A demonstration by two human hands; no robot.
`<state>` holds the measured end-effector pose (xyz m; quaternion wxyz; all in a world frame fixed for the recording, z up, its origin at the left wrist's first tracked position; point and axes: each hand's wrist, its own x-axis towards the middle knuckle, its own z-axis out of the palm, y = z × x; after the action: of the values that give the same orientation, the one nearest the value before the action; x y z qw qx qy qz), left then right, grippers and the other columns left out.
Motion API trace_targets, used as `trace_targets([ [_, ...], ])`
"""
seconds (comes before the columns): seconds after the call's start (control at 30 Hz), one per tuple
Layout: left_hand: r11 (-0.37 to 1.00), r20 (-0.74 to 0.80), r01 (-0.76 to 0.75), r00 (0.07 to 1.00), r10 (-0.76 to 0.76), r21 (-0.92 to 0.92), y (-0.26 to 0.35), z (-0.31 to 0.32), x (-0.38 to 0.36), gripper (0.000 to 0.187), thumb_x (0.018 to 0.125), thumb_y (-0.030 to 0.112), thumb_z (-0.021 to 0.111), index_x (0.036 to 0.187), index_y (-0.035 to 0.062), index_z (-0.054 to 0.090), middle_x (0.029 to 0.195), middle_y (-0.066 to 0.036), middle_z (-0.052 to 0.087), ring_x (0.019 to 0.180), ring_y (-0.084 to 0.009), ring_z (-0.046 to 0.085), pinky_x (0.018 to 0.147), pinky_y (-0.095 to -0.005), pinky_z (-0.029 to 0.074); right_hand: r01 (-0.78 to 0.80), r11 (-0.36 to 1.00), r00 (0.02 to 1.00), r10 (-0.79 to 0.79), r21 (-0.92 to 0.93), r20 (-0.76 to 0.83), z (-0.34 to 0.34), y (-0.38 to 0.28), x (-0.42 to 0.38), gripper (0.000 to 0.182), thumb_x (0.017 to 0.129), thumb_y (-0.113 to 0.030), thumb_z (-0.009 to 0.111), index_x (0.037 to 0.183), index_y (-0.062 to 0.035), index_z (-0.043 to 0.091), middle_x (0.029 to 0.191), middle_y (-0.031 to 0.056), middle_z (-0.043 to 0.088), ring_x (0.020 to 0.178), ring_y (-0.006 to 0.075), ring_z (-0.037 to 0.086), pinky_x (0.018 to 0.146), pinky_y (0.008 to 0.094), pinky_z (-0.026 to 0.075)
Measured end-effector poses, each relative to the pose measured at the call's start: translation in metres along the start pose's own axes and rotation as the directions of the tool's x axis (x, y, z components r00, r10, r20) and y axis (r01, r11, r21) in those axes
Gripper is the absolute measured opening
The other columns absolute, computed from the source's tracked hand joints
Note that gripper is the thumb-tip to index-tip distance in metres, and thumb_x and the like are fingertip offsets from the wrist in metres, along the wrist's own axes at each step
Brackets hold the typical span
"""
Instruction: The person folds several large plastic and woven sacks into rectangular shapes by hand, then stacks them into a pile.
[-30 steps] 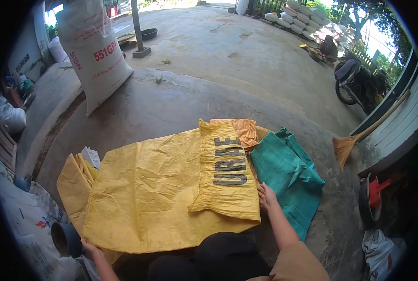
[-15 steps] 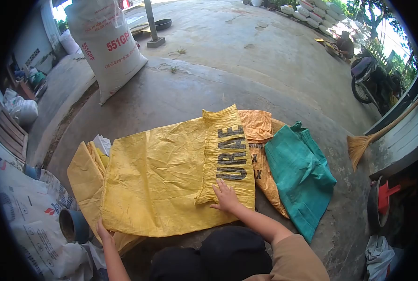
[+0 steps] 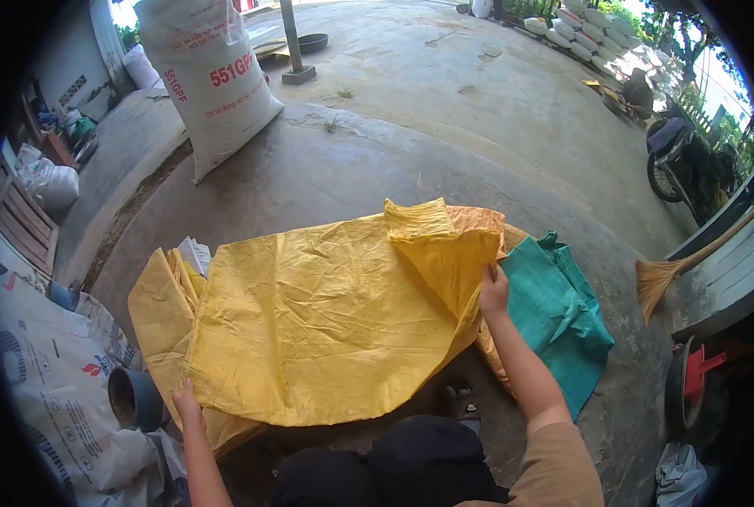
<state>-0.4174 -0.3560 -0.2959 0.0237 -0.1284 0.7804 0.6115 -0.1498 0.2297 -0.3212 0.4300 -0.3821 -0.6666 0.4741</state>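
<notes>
A large yellow woven sack [image 3: 326, 321] spreads flat in front of my knees. My right hand [image 3: 494, 291] is closed on its right edge, lifting that end so it folds up and hides the printed letters. At the lower left corner, my left hand [image 3: 188, 404] pinches the sack's edge. Beneath its left end lies a folded tan-yellow sack [image 3: 159, 317]. An orange sack [image 3: 481, 220] shows past the right end, partly covered. Beside it lies a green sack [image 3: 554, 304], crumpled on the floor.
A tall white filled sack [image 3: 216, 93] stands at the back left. On the left are a blue-grey pot [image 3: 133, 397] and white printed sacks [image 3: 47, 372]. A broom [image 3: 654, 283], a red dustpan [image 3: 699, 372] and a motorbike [image 3: 681, 165] are on the right.
My right hand has gone from lying on the printed part to gripping the right edge, further right and higher. That end has lifted and folded; my left hand keeps the corner.
</notes>
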Motion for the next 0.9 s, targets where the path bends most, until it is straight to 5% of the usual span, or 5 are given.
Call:
trace_targets([
  [0.27, 0.998, -0.075, -0.070, 0.995, 0.070, 0.005, 0.012, 0.052, -0.011, 0.045, 0.086, 0.018, 0.050, 0.122, -0.0071, 0.038, 0.115, -0.017, 0.050, 0.103, -0.0213, 0.049, 0.088, -0.0287, 0.037, 0.141, 0.981, 0.836, -0.046, 0.133, -0.547, -0.149, -0.081, 0.120, 0.040, 0.091, -0.030, 0.041, 0.106, 0.0056, 0.051, 0.101, 0.0121, 0.057, 0.088, 0.0197, 0.055, 0.077, 0.0296, 0.042],
  [0.37, 0.995, -0.005, -0.099, 0.995, 0.099, 0.018, -0.014, 0.069, -0.029, 0.042, 0.086, 0.018, 0.051, 0.118, -0.0077, 0.042, 0.110, -0.016, 0.053, 0.099, -0.0207, 0.051, 0.085, -0.0289, 0.039, 0.024, 0.978, 0.812, 0.101, 0.206, -0.574, -0.209, -0.067, 0.110, 0.045, 0.090, -0.034, 0.043, 0.112, 0.0041, 0.049, 0.106, 0.0118, 0.055, 0.092, 0.0203, 0.054, 0.079, 0.0311, 0.043],
  [0.53, 0.980, 0.364, 0.122, 0.915, -0.172, 0.156, -0.075, 0.078, -0.044, 0.031, 0.083, 0.011, 0.052, 0.109, -0.0049, 0.050, 0.098, -0.013, 0.058, 0.085, -0.0184, 0.055, 0.076, -0.0296, 0.043, -0.265, 0.958, 0.703, 0.271, 0.111, -0.658, -0.240, -0.005, 0.081, 0.049, 0.090, -0.037, 0.041, 0.116, 0.0041, 0.047, 0.113, 0.0130, 0.053, 0.098, 0.0239, 0.053, 0.080, 0.0307, 0.042],
  [0.77, 0.952, 0.443, -0.047, 0.891, -0.097, 0.302, -0.137, 0.085, -0.016, 0.031, 0.077, 0.009, 0.056, 0.105, -0.0058, 0.053, 0.093, -0.013, 0.060, 0.083, -0.0200, 0.057, 0.073, -0.0300, 0.044, -0.410, 0.912, 0.736, 0.333, 0.003, -0.590, -0.244, 0.079, 0.075, 0.048, 0.089, -0.036, 0.041, 0.110, 0.0064, 0.051, 0.109, 0.0152, 0.055, 0.097, 0.0259, 0.053, 0.081, 0.0318, 0.041],
  [0.9, 0.956, 0.441, 0.062, 0.877, -0.189, 0.288, -0.138, 0.083, -0.013, 0.032, 0.077, 0.009, 0.056, 0.104, -0.0074, 0.052, 0.093, -0.014, 0.060, 0.085, -0.0213, 0.057, 0.075, -0.0295, 0.043, -0.403, 0.907, 0.756, 0.256, -0.121, -0.602, -0.217, 0.064, 0.076, 0.048, 0.089, -0.037, 0.041, 0.103, 0.0076, 0.053, 0.103, 0.0182, 0.057, 0.091, 0.0278, 0.054, 0.079, 0.0324, 0.041],
])
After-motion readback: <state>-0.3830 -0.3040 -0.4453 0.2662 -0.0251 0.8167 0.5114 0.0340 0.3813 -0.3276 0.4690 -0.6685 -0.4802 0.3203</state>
